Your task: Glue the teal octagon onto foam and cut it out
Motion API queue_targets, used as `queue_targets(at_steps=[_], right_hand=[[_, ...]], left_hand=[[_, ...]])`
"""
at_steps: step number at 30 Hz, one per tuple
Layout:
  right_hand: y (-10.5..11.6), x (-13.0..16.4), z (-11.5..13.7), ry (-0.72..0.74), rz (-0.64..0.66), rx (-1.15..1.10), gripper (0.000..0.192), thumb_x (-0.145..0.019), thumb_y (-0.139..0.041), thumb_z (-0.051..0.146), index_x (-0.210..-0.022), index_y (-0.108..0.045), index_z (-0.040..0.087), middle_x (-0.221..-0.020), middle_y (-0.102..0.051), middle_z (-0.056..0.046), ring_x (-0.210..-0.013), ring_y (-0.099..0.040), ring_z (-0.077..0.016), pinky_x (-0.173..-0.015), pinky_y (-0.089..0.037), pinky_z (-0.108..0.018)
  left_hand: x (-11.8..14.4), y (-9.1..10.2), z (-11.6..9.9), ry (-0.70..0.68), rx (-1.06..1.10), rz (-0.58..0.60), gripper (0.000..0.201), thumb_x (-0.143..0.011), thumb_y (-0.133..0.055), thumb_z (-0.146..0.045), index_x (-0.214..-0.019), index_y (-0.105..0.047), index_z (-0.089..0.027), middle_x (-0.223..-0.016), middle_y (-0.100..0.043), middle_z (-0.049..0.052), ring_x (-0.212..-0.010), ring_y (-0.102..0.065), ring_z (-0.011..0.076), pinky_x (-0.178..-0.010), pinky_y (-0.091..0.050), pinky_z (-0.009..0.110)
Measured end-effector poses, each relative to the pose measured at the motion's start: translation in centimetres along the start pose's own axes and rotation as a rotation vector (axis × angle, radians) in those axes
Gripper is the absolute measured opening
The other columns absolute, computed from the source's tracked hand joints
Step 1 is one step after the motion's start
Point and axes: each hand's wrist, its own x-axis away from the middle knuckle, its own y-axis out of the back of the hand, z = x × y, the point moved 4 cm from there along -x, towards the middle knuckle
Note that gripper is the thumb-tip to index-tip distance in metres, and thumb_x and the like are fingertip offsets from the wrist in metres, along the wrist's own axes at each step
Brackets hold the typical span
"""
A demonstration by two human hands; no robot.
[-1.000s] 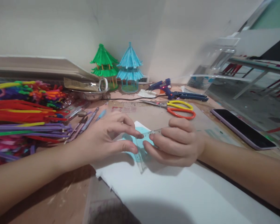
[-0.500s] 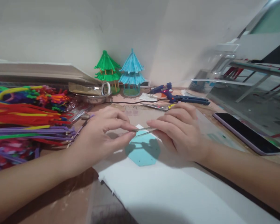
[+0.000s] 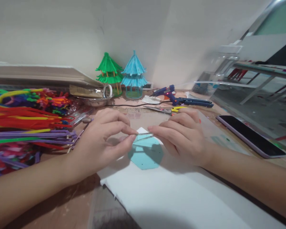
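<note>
Both hands were up over the white foam board [image 3: 171, 197], and between them sat a clear plastic ruler [image 3: 143, 137], held edge-on and nearly level just above a teal hexagon cut-out [image 3: 146, 156]. The left hand [image 3: 102, 143] pinched the ruler's near end between thumb and forefinger, a tight, narrow grip. The right hand [image 3: 181, 135] met it from the other side, fingers stretched forward with the tips at the ruler's far end (whether it truly gripped or only steadied it, I could not tell). The hexagon lay flat on the board, partly under the hands' shadow, right between the two wrists.

Off to the left, a big heap of coloured pipe cleaners [image 3: 26, 121] covered the table. At the back, a green pagoda model [image 3: 107, 71] stood just beside a blue pagoda model [image 3: 133, 74]. A blue glue gun [image 3: 178, 97] lay behind the right hand, with yellow-handled scissors [image 3: 168, 110] peeking out near its knuckles. A phone [image 3: 250, 136] lay dark-screened, well apart on the right.
</note>
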Motion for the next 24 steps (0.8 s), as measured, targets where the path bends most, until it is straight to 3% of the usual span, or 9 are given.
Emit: queue_targets(at_steps=[10,19,21,24], right_hand=[[-0.2,0.1,-0.4,-0.062,-0.007,-0.043,0.017,-0.092,-0.058,0.011,-0.105,-0.064,0.019,-0.075,-0.071,-0.001,-0.070,-0.052,-0.0174,-0.069,-0.035,-0.035],[-0.1,0.0,-0.2,-0.085,0.010,-0.076,0.017,-0.093,-0.060,0.014,-0.106,-0.064,0.022,-0.076,-0.072,0.000,-0.070,-0.056,-0.0172,-0.071,-0.038,-0.035],[0.0,-0.1,-0.6,-0.175,-0.028,-0.167,0.016,-0.092,-0.064,0.019,-0.108,-0.064,0.023,-0.077,-0.071,0.000,-0.072,-0.059,-0.0174,-0.072,-0.042,-0.034],[-0.5,0.2,-2.1,-0.511,-0.066,-0.461,0.021,-0.091,-0.066,0.030,-0.110,-0.063,0.022,-0.083,-0.069,-0.002,-0.073,-0.064,-0.0170,-0.070,-0.050,-0.032]], left_hand=[[-0.1,-0.1,0.7,0.048,0.009,0.003,0.021,-0.091,-0.055,-0.027,-0.086,-0.075,-0.024,-0.090,-0.069,0.001,-0.089,-0.062,0.0190,-0.086,-0.046,0.034],[-0.6,-0.1,0.4,0.127,0.083,0.026,0.015,-0.087,-0.057,-0.026,-0.073,-0.061,-0.021,-0.080,-0.063,0.000,-0.083,-0.059,0.0176,-0.079,-0.045,0.032],[-0.5,-0.2,0.7,0.174,0.143,0.022,0.014,-0.085,-0.057,-0.023,-0.071,-0.058,-0.021,-0.080,-0.061,-0.001,-0.081,-0.058,0.0172,-0.078,-0.045,0.032],[-0.1,-0.2,1.5,0.278,0.219,-0.028,0.013,-0.086,-0.055,-0.023,-0.074,-0.056,-0.021,-0.083,-0.060,-0.001,-0.084,-0.058,0.0173,-0.078,-0.044,0.032]])
